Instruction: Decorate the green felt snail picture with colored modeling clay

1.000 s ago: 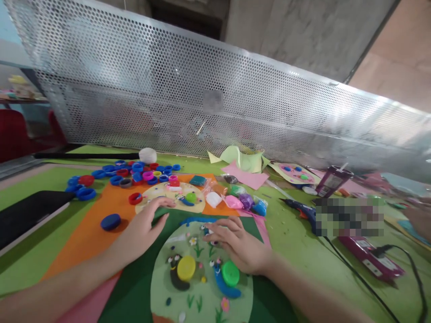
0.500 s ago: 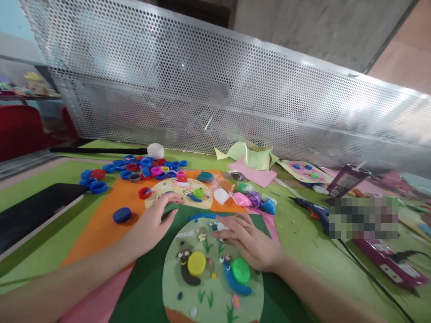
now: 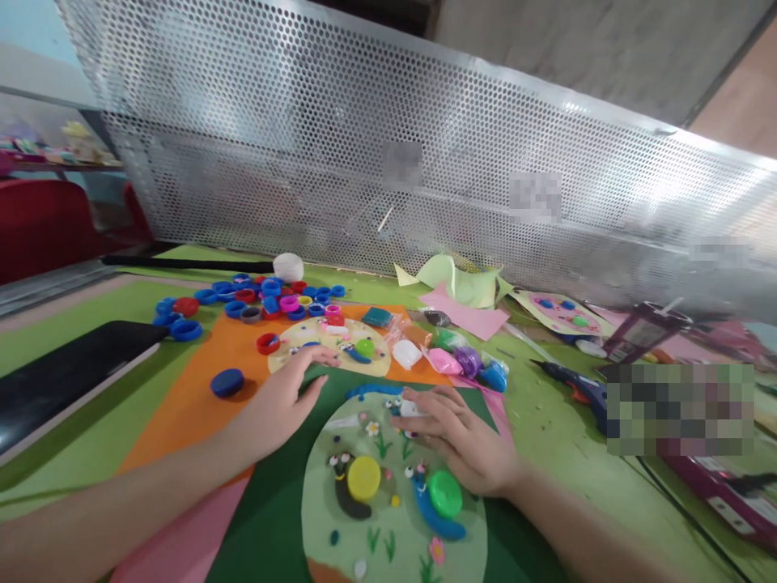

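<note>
My left hand point(image 3: 280, 397) lies flat with fingers spread on the corner of the dark green felt sheet point(image 3: 267, 518), where it meets the orange sheet point(image 3: 194, 389). My right hand point(image 3: 456, 435) rests fingers-down on the top of the light green round picture point(image 3: 388, 510), pressing near a small white clay piece. On that picture sit a black snail with a yellow cap point(image 3: 363, 478) and a blue snail with a green cap point(image 3: 445, 493). Neither hand holds anything.
Several loose bottle caps point(image 3: 267, 295) lie at the back left, a single blue cap point(image 3: 227, 382) nearer. Small clay bags point(image 3: 455, 359) sit behind my right hand. A glue gun point(image 3: 574, 383) lies right, a black tablet point(image 3: 66, 368) left, a perforated metal screen point(image 3: 388, 162) behind.
The view has shifted a little, so everything sits slightly further right in the frame. Both hands stay on the felt in much the same pose.
</note>
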